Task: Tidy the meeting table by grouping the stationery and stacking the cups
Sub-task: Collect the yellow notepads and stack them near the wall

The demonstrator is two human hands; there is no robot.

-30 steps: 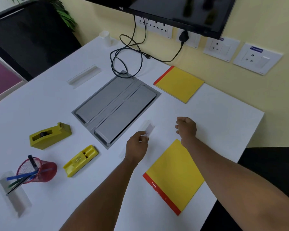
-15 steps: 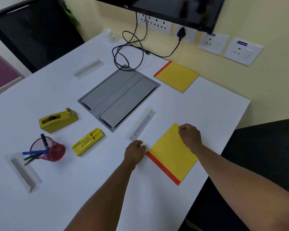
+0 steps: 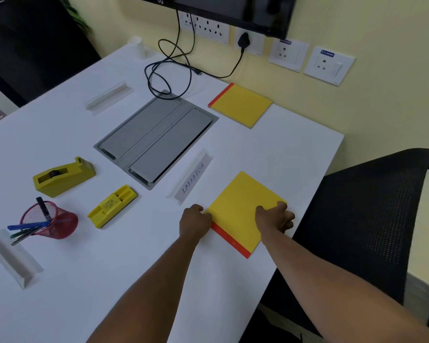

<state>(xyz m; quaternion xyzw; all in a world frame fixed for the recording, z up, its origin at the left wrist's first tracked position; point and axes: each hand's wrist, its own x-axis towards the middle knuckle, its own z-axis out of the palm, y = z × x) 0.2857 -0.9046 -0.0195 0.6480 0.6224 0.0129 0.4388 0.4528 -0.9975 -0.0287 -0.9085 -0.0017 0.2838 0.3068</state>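
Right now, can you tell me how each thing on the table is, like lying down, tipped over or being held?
Near yellow notepad: flat, both hands on its edges.
Left hand: curled at the pad's left corner.
Right hand: gripping the pad's right edge.
Far yellow notepad: flat, closed, untouched.
LABRADOR name holder: lying flat.
Red mesh pen cup: tipped over, pens poking out.
Tape dispenser: upright.
Paper cup: upright, alone.
Grey cable box: lids shut.

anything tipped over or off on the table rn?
Yes: the red pen cup lies on its side at the left, pens sticking out onto the table. The "LABRADOR" name plate lies flat, not standing.
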